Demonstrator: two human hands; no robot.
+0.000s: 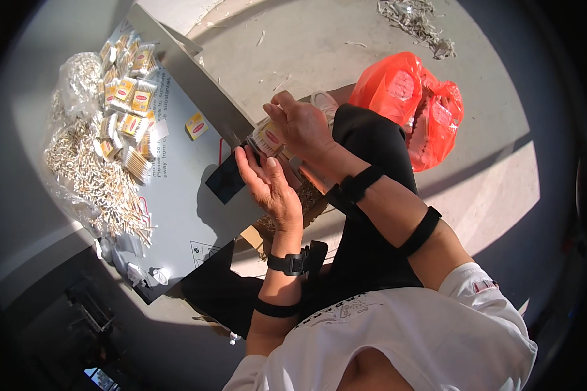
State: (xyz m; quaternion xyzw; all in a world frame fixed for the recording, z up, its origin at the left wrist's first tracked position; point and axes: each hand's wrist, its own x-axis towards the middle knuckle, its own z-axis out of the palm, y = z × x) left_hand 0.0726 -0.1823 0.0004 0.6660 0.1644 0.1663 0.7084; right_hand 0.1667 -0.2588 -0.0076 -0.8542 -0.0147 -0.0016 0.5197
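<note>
A small clear packet of cotton swabs point(267, 138) with a yellow label lies between my two hands, over the edge of the grey board. My right hand point(301, 127) has its fingers curled at the packet's right side and seems to grip it; its fingertips are partly hidden. Just below the packet, my left hand point(272, 190) is open with its palm turned up and fingers stretched out. Those fingertips reach the packet's lower edge; whether they press on it I cannot tell. Black straps circle both forearms.
Loose cotton swabs point(94, 176) spill from a clear bag on the grey board point(176, 208) at left. Several filled packets point(127, 98) are piled beside them. A yellow card point(196, 126) lies nearer. Red plastic bags point(430, 124) stand on the floor at right, past my knee.
</note>
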